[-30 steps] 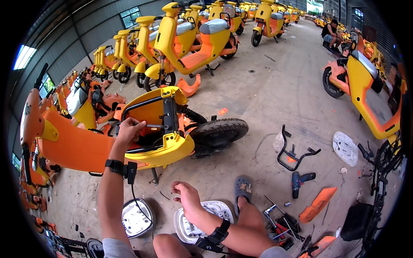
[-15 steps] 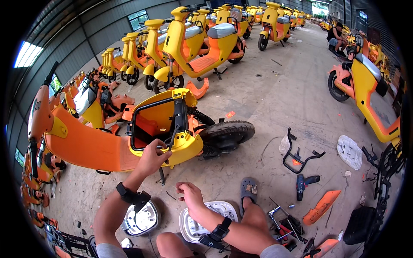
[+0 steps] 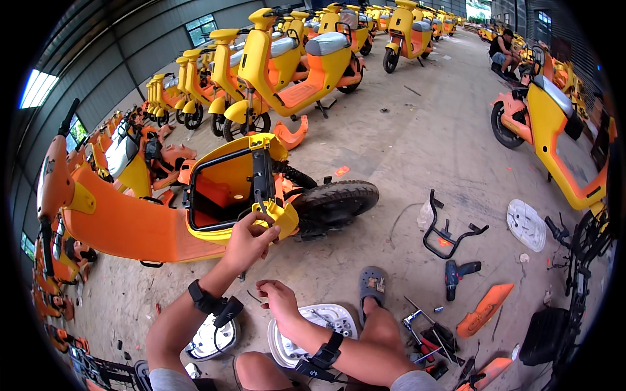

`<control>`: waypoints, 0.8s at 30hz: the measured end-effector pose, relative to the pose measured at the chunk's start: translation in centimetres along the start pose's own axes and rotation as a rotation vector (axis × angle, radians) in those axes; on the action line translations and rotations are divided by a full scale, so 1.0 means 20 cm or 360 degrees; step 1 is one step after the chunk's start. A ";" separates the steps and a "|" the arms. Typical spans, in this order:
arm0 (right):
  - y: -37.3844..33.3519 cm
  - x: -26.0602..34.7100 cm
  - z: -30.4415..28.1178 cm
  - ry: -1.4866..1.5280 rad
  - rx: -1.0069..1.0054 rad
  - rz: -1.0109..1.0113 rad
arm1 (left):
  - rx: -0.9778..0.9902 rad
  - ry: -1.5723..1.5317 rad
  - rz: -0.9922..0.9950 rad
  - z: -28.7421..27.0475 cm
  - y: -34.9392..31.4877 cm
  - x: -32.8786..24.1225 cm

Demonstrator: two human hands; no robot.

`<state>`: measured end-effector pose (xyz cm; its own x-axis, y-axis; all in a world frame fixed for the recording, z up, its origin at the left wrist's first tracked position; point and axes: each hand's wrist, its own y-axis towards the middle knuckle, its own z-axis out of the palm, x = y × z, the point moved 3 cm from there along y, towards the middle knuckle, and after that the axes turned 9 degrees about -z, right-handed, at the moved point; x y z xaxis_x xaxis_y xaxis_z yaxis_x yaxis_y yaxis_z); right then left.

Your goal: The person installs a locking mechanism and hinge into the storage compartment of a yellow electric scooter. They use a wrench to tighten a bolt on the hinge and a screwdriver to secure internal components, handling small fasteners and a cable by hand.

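An orange and yellow scooter [image 3: 124, 218] stands in front of me, its seat gone and its black-framed storage opening [image 3: 222, 186] bare. At the opening's rear corner my left hand [image 3: 249, 242] has thumb and fingers drawn together on a thin dark strip [image 3: 261, 201], which runs up to the black frame. Part of the strip is hidden behind the fingers. My right hand [image 3: 279, 301] hovers over a white seat base [image 3: 280, 348], its fingers loosely bent and apart, holding nothing. Another white seat base [image 3: 212, 339] lies below my left forearm.
On the floor to the right are a black tubular rack [image 3: 456, 251], a cordless drill [image 3: 460, 277], hand tools [image 3: 430, 339] and an orange panel [image 3: 486, 309]. Yellow scooters [image 3: 287, 91] line the back. A person [image 3: 505, 55] sits at far right.
My left hand has moved right along the yellow rear body, swinging the strip's lower end rightward. My right hand stays over the seat base. The whole view has shifted slightly.
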<state>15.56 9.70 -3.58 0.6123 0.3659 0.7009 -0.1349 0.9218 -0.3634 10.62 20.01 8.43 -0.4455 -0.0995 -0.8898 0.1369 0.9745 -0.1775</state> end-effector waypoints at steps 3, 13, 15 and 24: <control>-0.01 0.00 0.00 0.0012 0.0013 -0.0008 | 0.0117 0.0150 0.0102 0.04 -0.01 -0.03; 0.01 -0.03 -0.02 0.0022 0.0025 -0.0045 | 0.0045 0.0786 0.0500 0.14 0.12 -0.22; 0.01 -0.05 0.00 -0.0030 0.0063 -0.0009 | -0.0083 0.1017 0.0666 0.14 0.20 -0.26; 0.01 0.01 -0.05 -0.0027 -0.0034 0.0001 | -0.0369 0.1018 0.0753 0.06 0.63 -0.41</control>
<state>16.41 9.90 -4.20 0.5988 0.3687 0.7110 -0.1184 0.9187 -0.3768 17.12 32.80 13.06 -0.8136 0.3967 -0.4252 0.2814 0.9085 0.3091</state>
